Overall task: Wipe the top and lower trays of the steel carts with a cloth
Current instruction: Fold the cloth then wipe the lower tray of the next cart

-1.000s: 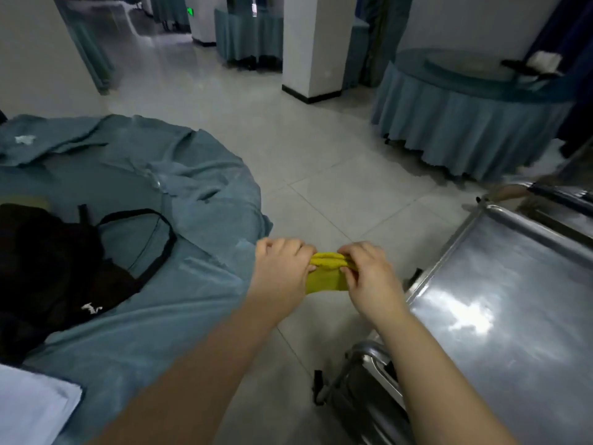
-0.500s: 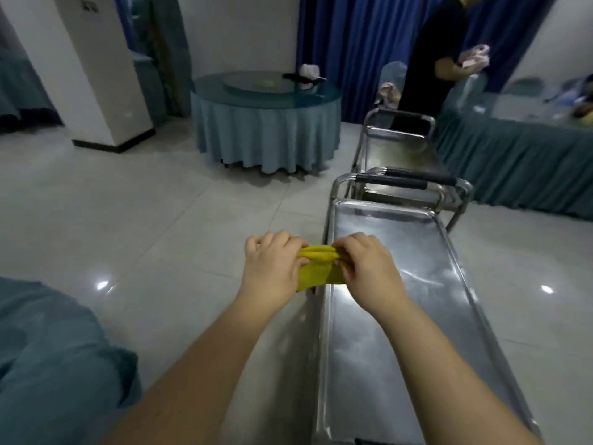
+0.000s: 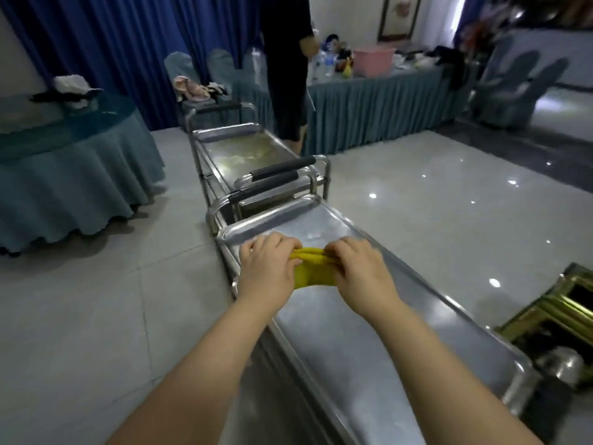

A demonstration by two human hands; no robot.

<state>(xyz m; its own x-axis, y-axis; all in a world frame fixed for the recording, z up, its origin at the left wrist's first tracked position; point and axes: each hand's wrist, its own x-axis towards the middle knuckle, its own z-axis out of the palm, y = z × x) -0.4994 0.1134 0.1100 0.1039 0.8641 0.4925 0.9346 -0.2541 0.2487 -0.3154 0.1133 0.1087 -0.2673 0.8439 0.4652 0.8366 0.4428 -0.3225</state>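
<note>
Two steel carts are standing end to end on the tiled floor, a far cart (image 3: 247,149) and a near cart (image 3: 337,364) whose long, shiny top tray (image 3: 321,226) is stretching away under the person's forearms. A yellow cloth (image 3: 313,268) is sitting bunched over the far part of that tray, looking soft, light and limp, so it is probably best taken by a folded edge or flattened under a palm for wiping. The left hand (image 3: 266,271) and right hand (image 3: 359,271) are hovering close together, knuckles up, each pinching one end of the cloth with curled fingers.
</note>
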